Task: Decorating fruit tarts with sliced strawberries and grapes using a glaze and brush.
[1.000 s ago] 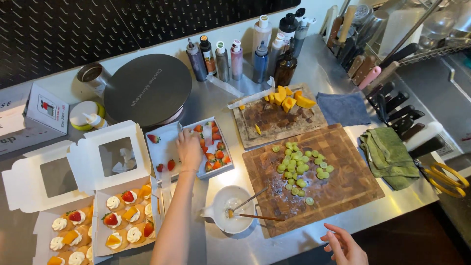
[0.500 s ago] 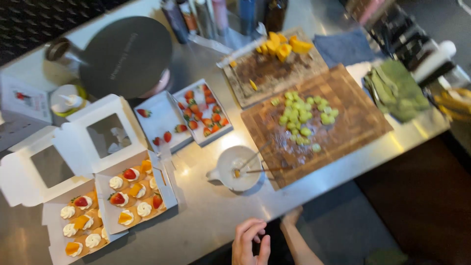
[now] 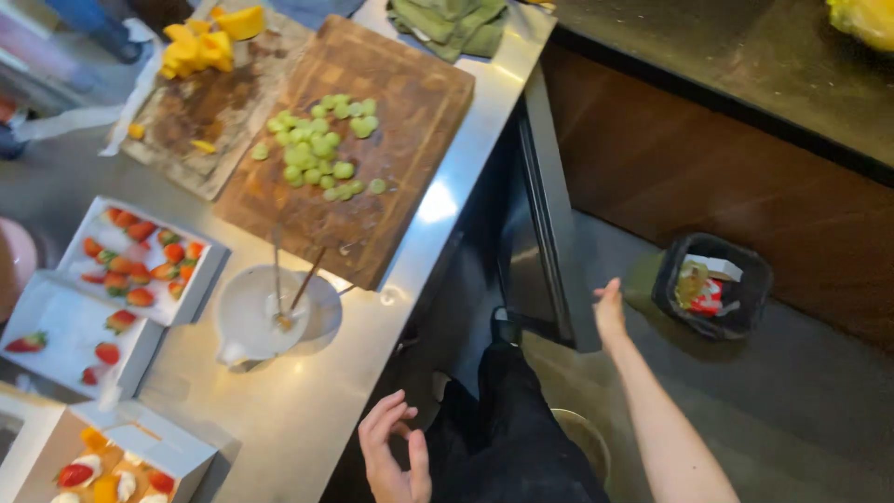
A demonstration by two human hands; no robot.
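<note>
The right hand (image 3: 610,312) reaches out over the floor (image 3: 819,410) towards a small black waste bin (image 3: 712,284), fingers open and holding nothing. The bin stands on the floor just past the fingertips, apart from them, close to a dark wooden cabinet front (image 3: 708,177). It is squarish with rounded corners, lined in black, and holds crumpled wrappers in red, white and yellow-green.

The left hand (image 3: 396,452) hangs low beside the edge of the steel counter (image 3: 317,410), fingers loosely curled, gripping nothing. Between the two hands are the person's dark trousers (image 3: 512,438).

On the counter nearest the left hand sits a white bowl (image 3: 265,312) with a pouring lip and two thin sticks leaning in it. Behind the bowl lies a large wooden cutting board (image 3: 372,158) whose near corner comes close to the counter edge; a loose heap of cut green grapes (image 3: 321,149) lies on it. A second, darker board (image 3: 200,112) beside it carries yellow mango chunks (image 3: 200,42). A folded green cloth (image 3: 452,23) lies at the far end. To the left stand white trays of cut strawberries (image 3: 135,256), and at the lower left a white box of small topped pastries (image 3: 102,466).

The counter edge runs diagonally from lower left to upper right. Right of it the floor lies open around the bin and the right arm, bounded by the wooden cabinet front.
</note>
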